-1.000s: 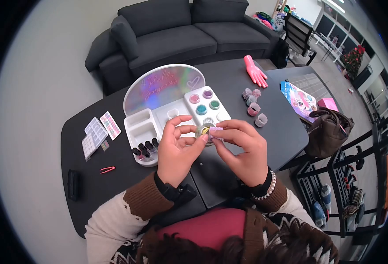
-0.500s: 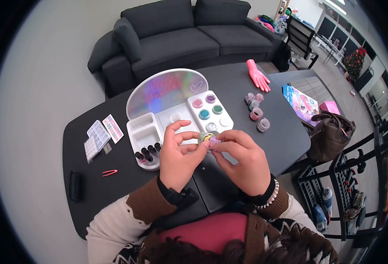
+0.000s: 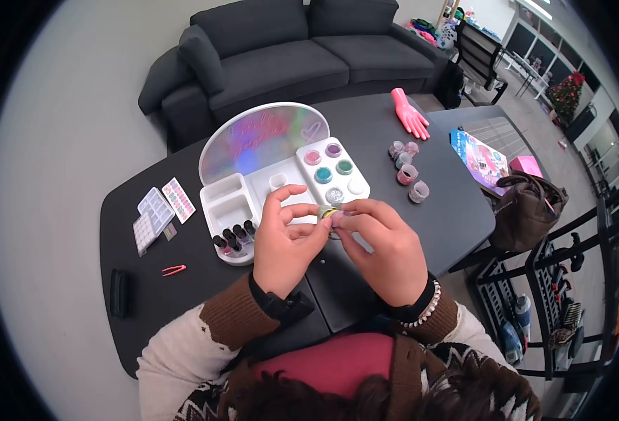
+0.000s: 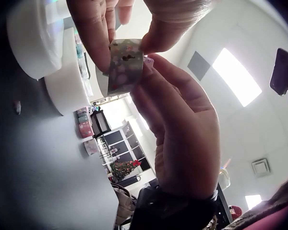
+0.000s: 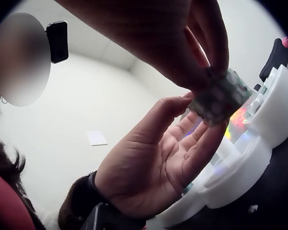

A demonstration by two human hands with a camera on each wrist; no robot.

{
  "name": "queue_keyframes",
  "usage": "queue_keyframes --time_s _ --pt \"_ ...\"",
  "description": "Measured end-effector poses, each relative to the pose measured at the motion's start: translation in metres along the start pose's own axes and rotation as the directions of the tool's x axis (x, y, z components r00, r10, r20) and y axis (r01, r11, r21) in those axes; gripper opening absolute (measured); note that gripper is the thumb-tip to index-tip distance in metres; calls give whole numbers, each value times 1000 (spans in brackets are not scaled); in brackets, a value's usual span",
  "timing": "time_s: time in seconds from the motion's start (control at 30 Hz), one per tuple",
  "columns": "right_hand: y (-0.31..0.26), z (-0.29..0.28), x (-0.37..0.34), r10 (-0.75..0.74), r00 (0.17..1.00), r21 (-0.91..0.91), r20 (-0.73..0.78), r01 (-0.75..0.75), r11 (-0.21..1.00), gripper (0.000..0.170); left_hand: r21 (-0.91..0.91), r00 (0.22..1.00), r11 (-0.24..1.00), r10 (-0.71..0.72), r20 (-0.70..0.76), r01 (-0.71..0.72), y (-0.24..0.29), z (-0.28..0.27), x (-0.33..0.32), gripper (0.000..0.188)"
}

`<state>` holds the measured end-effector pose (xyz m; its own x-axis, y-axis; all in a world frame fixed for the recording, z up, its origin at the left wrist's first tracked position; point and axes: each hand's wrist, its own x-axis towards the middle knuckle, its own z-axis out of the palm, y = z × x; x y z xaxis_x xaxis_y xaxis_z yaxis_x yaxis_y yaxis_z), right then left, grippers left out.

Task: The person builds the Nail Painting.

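Observation:
Both hands meet over the near edge of a white organizer (image 3: 264,184). Between thumb and fingers, my left hand (image 3: 285,242) grips a small patterned roll (image 4: 126,67), greenish with pale spots. My right hand (image 3: 386,245) pinches at the roll's side with thumb and fingertips; a bit of light purple material (image 4: 149,61) shows there in the left wrist view. The right wrist view has the roll (image 5: 221,99) between the two hands, its inside hidden. Jars of glitter, pink (image 3: 312,157) and teal (image 3: 323,175) among them, sit in the organizer's right part.
Several small rolls (image 3: 407,174) and a pink model hand (image 3: 410,115) lie right of the organizer. Dark-capped bottles (image 3: 239,232) stand in its front left. Further left are pink tweezers (image 3: 174,270), a clear case (image 3: 156,210), a sticker sheet (image 3: 178,200) and a black pouch (image 3: 119,293).
The right fingertips have closed in on the roll's side, and less of the light purple material shows. The left hand keeps its grip on the roll.

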<state>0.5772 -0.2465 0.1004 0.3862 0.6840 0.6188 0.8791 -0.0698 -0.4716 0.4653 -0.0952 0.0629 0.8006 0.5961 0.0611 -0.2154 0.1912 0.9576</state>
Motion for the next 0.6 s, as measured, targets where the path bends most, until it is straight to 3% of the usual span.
queue_keyframes --time_s 0.13,0.2,0.33,0.4,0.47,0.53,0.6 --pt "0 -4 3 18 1000 24 16 -19 1000 24 -74 1000 997 -11 -11 10 0 1 1 64" --pt "6 -5 5 -98 995 -25 -9 98 995 26 -73 1000 997 -7 -6 7 -2 0 1 63" --pt "17 -19 12 -132 991 -39 7 132 990 30 -83 998 997 7 68 -1 -3 1 1 63" --pt "33 -40 22 -30 1000 -122 -5 29 992 30 -72 997 997 17 76 -11 -3 0 0 62" --pt "57 -65 41 185 982 -144 -37 -188 972 29 97 988 994 -61 140 47 -1 -1 -3 58" --pt "108 -78 61 304 952 -128 -20 -304 944 27 113 972 987 -134 192 113 2 0 -7 48" --pt "162 -84 74 251 966 -379 63 -209 902 29 249 945 960 -193 265 127 1 2 -10 42"
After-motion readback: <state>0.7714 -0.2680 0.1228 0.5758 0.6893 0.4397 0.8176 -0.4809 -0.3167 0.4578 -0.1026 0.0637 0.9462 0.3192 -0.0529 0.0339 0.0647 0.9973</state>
